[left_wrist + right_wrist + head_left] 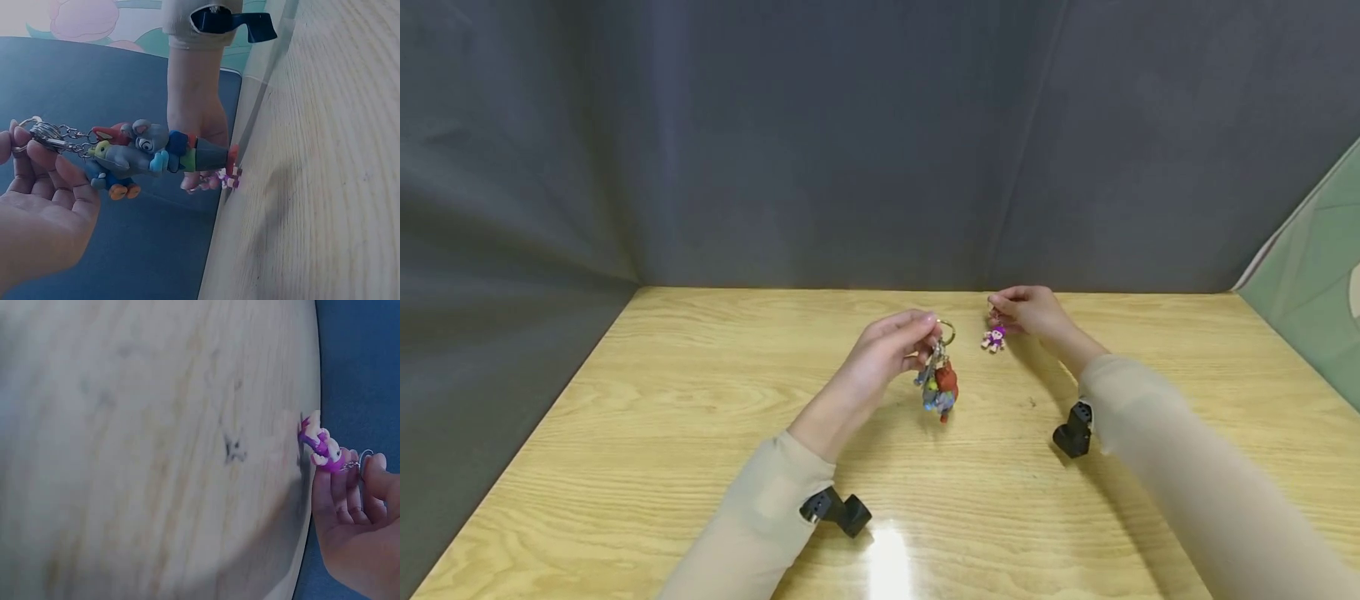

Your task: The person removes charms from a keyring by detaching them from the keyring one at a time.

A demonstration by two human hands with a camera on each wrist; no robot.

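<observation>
Both hands (891, 346) pinch keychains (942, 385).

Key ring (946, 332) dangling a clump of colourful figure charms (942, 389) — small purple charm (993, 338) hanging just beside.

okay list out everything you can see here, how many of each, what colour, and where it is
key ring with charms: 1 bunch, metal ring and chain with red, grey, blue and green figures, hanging from the left hand above the middle of the table
small figure charm: 1, purple and white, hanging from the right hand's fingertips, to the right of the bunch
table: 1, light wood grain, glossy, fills the lower half of the head view
backdrop: 1, dark grey cloth, behind and to the left of the table
wrist cameras: 2, black, one under each forearm
sleeves: 2, beige, on both forearms
left hand: 1, pinches the key ring at its top
right hand: 1, pinches the purple charm's small ring
</observation>
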